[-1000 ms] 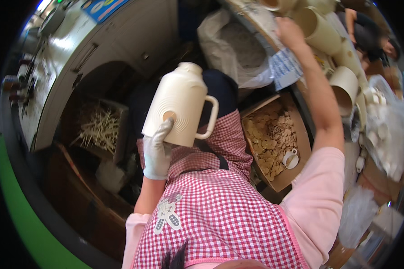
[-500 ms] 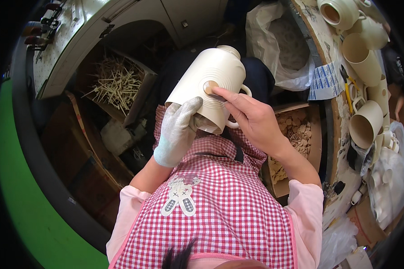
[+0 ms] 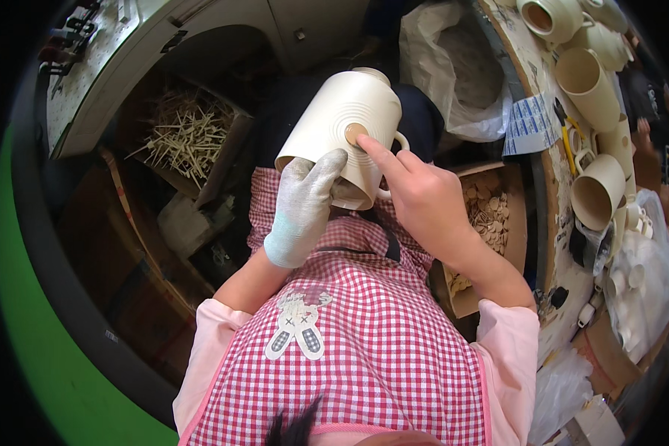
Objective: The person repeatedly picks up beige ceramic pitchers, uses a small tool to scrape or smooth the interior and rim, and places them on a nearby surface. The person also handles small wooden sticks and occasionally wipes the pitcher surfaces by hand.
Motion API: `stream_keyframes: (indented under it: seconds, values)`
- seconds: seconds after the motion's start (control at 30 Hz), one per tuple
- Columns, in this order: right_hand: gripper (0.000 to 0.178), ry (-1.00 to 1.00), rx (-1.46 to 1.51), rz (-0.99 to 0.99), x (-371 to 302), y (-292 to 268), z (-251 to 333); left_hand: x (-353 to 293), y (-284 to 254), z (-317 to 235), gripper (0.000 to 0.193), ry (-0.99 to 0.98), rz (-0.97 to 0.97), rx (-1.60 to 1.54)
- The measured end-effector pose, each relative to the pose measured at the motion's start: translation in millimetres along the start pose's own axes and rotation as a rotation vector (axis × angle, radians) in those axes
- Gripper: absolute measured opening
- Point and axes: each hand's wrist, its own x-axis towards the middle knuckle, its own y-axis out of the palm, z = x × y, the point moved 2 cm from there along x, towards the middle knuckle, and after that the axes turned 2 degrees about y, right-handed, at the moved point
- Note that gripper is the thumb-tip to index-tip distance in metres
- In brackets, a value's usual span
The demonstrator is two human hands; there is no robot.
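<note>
A cream thermos-jug body (image 3: pixel 316 123) with a side handle rests tilted over my lap, its wide open end toward me. My gloved left hand (image 3: pixel 305 201) is closed on the rim of that end, with the thumb outside and the other fingers partly hidden inside. A round tan disc (image 3: pixel 354 134) lies in the middle of ringed grooves on the jug's side. My bare right hand (image 3: pixel 420 189) presses the disc with its stretched index fingertip while the other fingers curl under. That hand grips nothing.
A carton (image 3: pixel 464 301) of similar tan discs stands by my right arm. At left, another box (image 3: pixel 227 160) holds many pale thin sticks. Cream jug bodies (image 3: pixel 598 189), yellow-handled pliers (image 3: pixel 572 145) and plastic bags (image 3: pixel 643 275) crowd the bench at right.
My right hand has shifted from several fingertips at the disc to the index fingertip alone pressing on it. The jug has turned slightly, and my left hand keeps its hold.
</note>
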Motion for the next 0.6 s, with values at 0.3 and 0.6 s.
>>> stream_keyframes:
  seconds: [0.3, 0.6]
  values:
    - [0.046, -0.007, 0.000, -0.057, 10.3, -0.3, -0.2, 9.1, 11.6, 10.4, 0.031, 0.197, -0.148, 0.328]
    - [0.079, 0.483, 1.486, -0.213, 12.9, -18.5, -112.9, -24.9, -25.4, -27.4, 0.044, 0.253, 0.081, 0.045]
